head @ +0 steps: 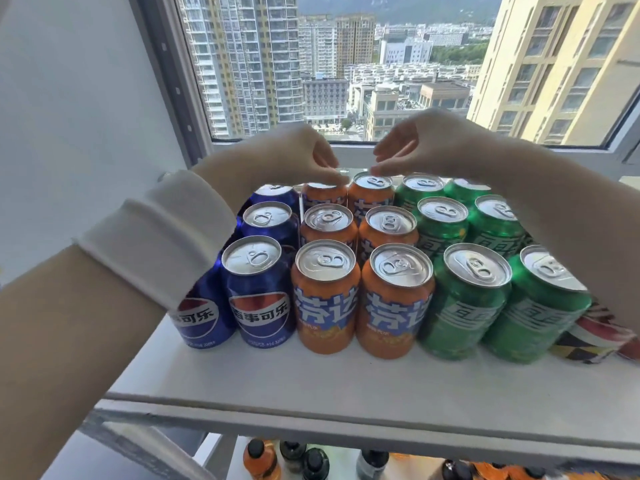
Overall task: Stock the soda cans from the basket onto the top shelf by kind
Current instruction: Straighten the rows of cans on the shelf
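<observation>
The person is standing at the top shelf (311,393) and reaching both hands to the back of the orange cans (394,299), which are sitting in two neat lines in the middle. The left hand (304,157) is coming down on the back orange can (322,195) in the left line, with its fingers (332,174) bunched close at the can's top; I cannot tell if they are pinching it or only touching it. The right hand (429,147) is over the other back orange can (370,199), with its fingers (384,168) apart and fairly straight, the tips resting on the lid. The blue cans (259,306) are standing just left of the orange cans and the green cans (464,306) just right of them, so each kind seems to be keeping to its own place. To do this step well, I think the person should be nudging the two back cans gently and straight, keeping them upright and in line with the orange cans in front, and not bumping the blue or green ones beside them. The basket is not showing at all. A white sleeve (162,237) is covering part of the blue cans left of the orange cans. A bright packet (588,337) past the green cans is cut off, and the bottles (259,462) below the orange cans are showing only their tops.
</observation>
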Demonstrator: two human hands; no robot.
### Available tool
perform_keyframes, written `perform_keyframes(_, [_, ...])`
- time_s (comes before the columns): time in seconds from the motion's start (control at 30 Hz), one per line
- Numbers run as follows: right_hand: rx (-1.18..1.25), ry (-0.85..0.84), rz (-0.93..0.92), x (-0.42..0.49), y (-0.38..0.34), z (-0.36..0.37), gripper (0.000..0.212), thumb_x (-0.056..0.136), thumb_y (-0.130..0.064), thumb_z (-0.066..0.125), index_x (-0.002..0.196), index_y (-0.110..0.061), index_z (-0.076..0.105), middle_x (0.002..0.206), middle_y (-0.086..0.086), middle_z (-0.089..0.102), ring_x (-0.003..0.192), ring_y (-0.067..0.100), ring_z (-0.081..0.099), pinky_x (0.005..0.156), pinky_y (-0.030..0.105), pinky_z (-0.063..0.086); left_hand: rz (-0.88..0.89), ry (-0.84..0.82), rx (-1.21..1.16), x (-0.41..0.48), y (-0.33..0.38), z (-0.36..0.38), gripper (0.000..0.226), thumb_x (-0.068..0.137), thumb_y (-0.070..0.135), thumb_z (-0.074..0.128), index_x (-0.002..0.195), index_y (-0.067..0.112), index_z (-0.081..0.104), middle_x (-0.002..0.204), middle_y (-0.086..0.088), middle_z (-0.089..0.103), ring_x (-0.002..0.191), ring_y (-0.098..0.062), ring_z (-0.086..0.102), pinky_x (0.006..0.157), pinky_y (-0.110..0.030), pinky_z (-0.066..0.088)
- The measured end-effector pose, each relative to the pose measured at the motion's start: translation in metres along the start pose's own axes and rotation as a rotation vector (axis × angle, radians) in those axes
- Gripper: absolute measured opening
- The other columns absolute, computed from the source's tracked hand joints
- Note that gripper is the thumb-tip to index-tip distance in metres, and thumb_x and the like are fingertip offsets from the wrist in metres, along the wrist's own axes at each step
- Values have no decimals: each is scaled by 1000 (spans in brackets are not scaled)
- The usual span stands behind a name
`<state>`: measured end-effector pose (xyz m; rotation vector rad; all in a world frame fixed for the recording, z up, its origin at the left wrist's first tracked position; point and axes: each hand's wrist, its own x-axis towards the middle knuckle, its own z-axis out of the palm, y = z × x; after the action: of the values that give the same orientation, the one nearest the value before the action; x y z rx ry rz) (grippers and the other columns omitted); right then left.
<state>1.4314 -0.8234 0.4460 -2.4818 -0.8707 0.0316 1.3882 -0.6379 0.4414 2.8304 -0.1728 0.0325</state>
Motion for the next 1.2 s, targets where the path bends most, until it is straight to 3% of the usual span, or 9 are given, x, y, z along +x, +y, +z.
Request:
perform_keyframes(0.1, [-177,-33,23,24,2,8,53,77,-33,70,122,-7,56,125,6,60,108,18,56,91,23,38,-33,14,94,22,-6,6,57,83,44,61,131,15,50,136,-3,51,119,-19,51,98,-29,36])
perform_keyframes(0.17, [-251,-70,49,34,4,16,60,76,-36,72,126,-8,54,130,6,58,117,21,54,99,28,37,-49,-48,106,33,-9,13,61,81,44,63,133,14,49,137,-4,51,122,-22,49,101,-32,35])
perform_keyframes(0.33, [-260,-29,44,42,8,24,54,74,-30,76,120,-6,60,119,6,65,106,19,61,83,21,39,-37,-44,50,42,-16,16,54,77,36,71,124,13,58,125,-5,61,110,-21,57,90,-28,41])
perform_keyframes(0.57, [-231,-15,44,37,6,23,47,69,-28,80,106,-2,68,112,4,67,99,19,62,84,26,48,-16,-14,14,36,-16,16,51,75,34,73,120,14,61,122,-2,63,106,-16,57,83,-25,40])
perform_keyframes(0.8, [-192,-50,36,25,8,19,49,70,-27,80,112,-7,66,110,3,67,97,16,62,79,21,42,-3,-36,23,28,-8,16,47,76,34,73,118,14,63,121,-1,63,107,-17,58,88,-25,44])
perform_keyframes(1.03, [-144,-91,28,20,11,14,53,73,-31,76,119,-9,60,115,2,66,95,12,59,82,19,40,-25,-127,146,28,-1,11,48,82,42,63,122,16,59,124,-1,61,111,-18,56,90,-26,41])
perform_keyframes(1.13, [-100,-90,52,5,25,-9,46,78,-27,69,119,-7,58,116,5,65,95,14,59,79,14,42,46,-83,156,27,20,4,45,87,38,56,125,13,55,129,-4,58,115,-19,55,101,-30,38])
perform_keyframes(1.2, [-114,-66,81,-11,41,-27,41,78,-27,69,114,-9,61,112,4,66,94,15,60,75,13,41,132,-38,71,27,44,5,42,87,32,58,124,11,55,127,-5,59,107,-15,56,96,-23,36])
